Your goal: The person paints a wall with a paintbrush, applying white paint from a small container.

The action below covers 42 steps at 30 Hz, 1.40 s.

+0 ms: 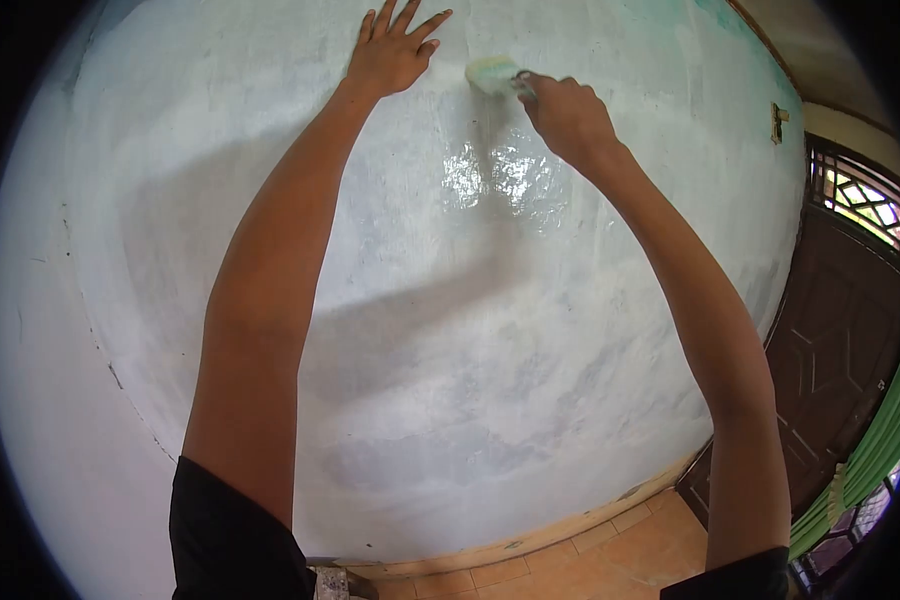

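Note:
My left hand (391, 55) lies with spread fingers against the pale wall (400, 250) near the top, holding nothing. To its right, my right hand (570, 115) is closed around the handle of a brush (493, 72). The brush's pale bristle end points left and is at the wall; it is slightly blurred, so its exact contact is hard to see. Below it a wet, shiny patch (505, 178) reflects the light. Green tint shows through the wall's whitish coat at the upper right.
At the right stand a dark wooden door (832, 325) and a green curtain (870, 470). A small fixture (778, 122) is on the wall near the door. Orange floor tiles (590, 560) run along the wall's foot. A partly hidden object (332, 584) sits at the bottom edge.

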Available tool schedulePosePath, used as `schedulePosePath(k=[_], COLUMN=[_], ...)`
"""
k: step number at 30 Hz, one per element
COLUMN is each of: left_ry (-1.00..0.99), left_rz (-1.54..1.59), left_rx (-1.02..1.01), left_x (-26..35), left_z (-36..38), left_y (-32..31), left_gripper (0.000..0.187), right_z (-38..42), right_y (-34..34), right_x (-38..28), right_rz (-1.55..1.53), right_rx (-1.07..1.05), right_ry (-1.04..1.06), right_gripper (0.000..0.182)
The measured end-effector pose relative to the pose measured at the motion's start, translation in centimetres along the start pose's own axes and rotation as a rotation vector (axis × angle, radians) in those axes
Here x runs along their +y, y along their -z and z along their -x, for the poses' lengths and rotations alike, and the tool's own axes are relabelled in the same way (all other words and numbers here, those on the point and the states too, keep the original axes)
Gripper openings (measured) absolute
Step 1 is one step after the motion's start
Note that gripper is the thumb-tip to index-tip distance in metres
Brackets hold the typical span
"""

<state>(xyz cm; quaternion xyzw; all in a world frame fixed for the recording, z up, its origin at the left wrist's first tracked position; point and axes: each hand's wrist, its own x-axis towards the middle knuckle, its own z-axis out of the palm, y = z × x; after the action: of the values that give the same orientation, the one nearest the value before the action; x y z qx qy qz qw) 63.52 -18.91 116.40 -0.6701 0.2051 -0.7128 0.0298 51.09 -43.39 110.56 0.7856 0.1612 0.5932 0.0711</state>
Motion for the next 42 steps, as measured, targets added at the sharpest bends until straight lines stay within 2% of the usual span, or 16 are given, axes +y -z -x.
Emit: schedulePosePath(k=[1,4,6,8,11,14,17,21,25,28,29,32,33,36,40,42], left_ry=[0.001,0.002,0.018,0.022,0.025,0.024,0.018,0.022,0.025,0.015,0.020,0.054,0.074,0.123,0.194,0.243], left_rz=[-0.011,-0.019,-0.016,-0.006,0.015,0.016,0.010,0.014,0.022,-0.003,-0.009,0.008,0.025,0.079,0.185,0.331], left_rx=[0.011,0.034,0.032,0.019,-0.009,0.008,0.027,0.021,0.013,0.023,0.032,0.040,0.022,-0.021,-0.138,-0.003], left_x=[-0.1,0.0,0.2,0.5,0.3,0.0,0.6,0.8,0.7,0.6,0.7,1.2,1.5,1.8,3.1,4.7], left_z=[-0.1,-0.1,0.1,-0.2,0.0,0.2,0.0,-0.1,0.2,0.2,0.2,0.1,0.1,0.4,2.0,4.6], left_y=[0.0,0.0,0.0,0.3,0.6,0.7,0.6,0.7,0.9,0.9,0.7,0.2,0.4,0.7,1.9,2.6], left_gripper=[0.056,0.056,0.055,0.055,0.055,0.055,0.055,0.055,0.055,0.055,0.055,0.055,0.055,0.056,0.063,0.054], right_z=[0.4,-1.2,-2.7,-4.0,-1.9,0.4,-1.0,-2.7,0.3,1.3,1.8,3.8,5.1,9.2,14.7,16.4], right_y=[1.0,1.9,3.6,2.2,0.7,1.8,3.1,2.2,-0.5,1.5,2.6,2.0,3.5,2.1,0.9,1.4], right_x=[0.0,2.6,2.7,3.7,2.1,1.4,3.0,2.6,1.8,2.7,2.5,2.8,1.6,1.3,0.7,-0.9], right_rz=[0.005,0.004,0.008,0.035,0.102,0.037,0.022,0.087,0.058,-0.036,-0.023,-0.121,-0.201,-0.550,-0.902,-1.222], right_rx=[-0.078,-0.031,-0.010,0.101,0.035,-0.076,-0.028,0.109,0.025,-0.033,-0.091,0.059,-0.012,0.084,-0.080,-0.197], right_ry=[0.024,0.167,0.057,0.071,-0.002,0.028,0.111,-0.003,0.029,0.159,0.113,0.028,-0.083,-0.121,-0.458,-0.710], right_gripper=[0.027,0.027,0.025,0.025,0.026,0.026,0.030,0.028,0.028,0.029,0.029,0.029,0.030,0.032,0.036,0.038])
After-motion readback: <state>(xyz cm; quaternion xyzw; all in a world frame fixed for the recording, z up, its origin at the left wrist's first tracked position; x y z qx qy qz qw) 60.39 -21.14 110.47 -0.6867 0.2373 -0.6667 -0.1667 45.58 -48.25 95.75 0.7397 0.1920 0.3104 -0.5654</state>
